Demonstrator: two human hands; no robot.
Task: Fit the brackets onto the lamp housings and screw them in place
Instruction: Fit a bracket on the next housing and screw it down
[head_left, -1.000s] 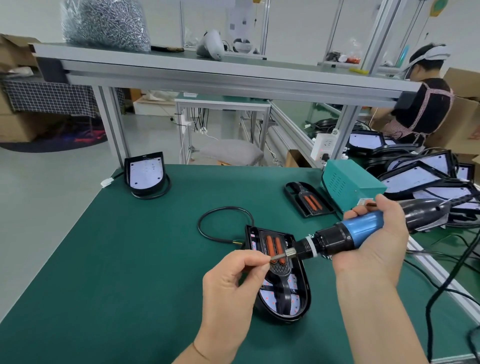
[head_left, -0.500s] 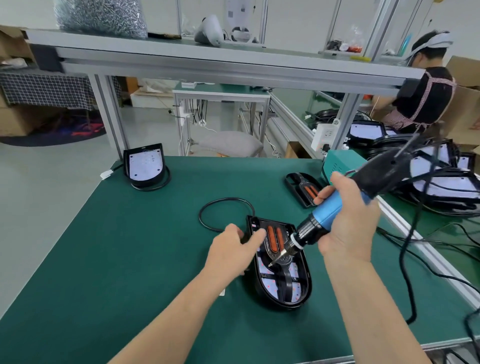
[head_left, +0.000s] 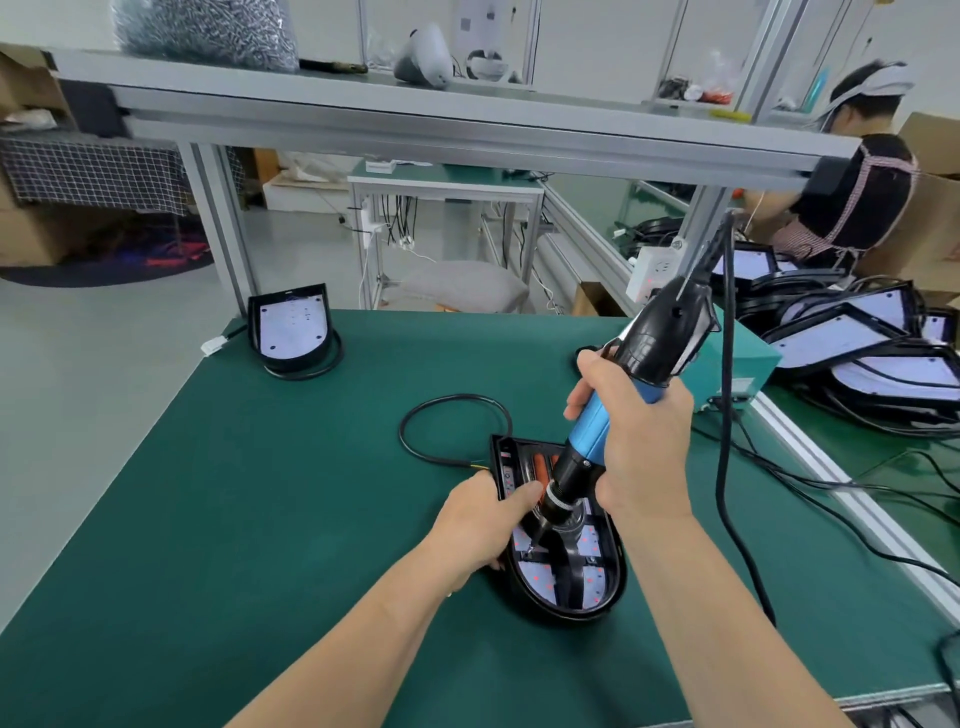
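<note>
- The housing (head_left: 563, 613) lay open side up on the counter (head_left: 260, 519), lower middle of the frame, rounded end toward me.
- My left hand (head_left: 480, 525) was clamped on its left rim, fingers curled over the edge and into the shell.
- My right hand (head_left: 644, 447) was wrapped round the screwdriver (head_left: 589, 426), which leaned up toward the upper right. Its bit pointed down into the left part of the housing, beside the bracket (head_left: 569, 569).
- I could not tell whether a screw sat under the bit; it was too small to see.
- The housing looked like a stiff, light plastic shell with a glossy rim. I judged it would slide or turn on the smooth counter under the driver's push and twist, so it wanted pinning down from the side.
- The rim seemed the right place to hold. The white board inside, with its small red dots, looked fragile, and I judged fingers should stay off it.
- The bracket looked like a thin, rigid black strap, loose until screwed, so it could shift if the bit pushed at a slant.
- The cable (head_left: 452, 400) looped from the housing's far end toward the middle of the frame; limp, and no good as a handle.
- The driver's cord hung down the right of the frame and, I judged, could drag on my wrist.
</note>
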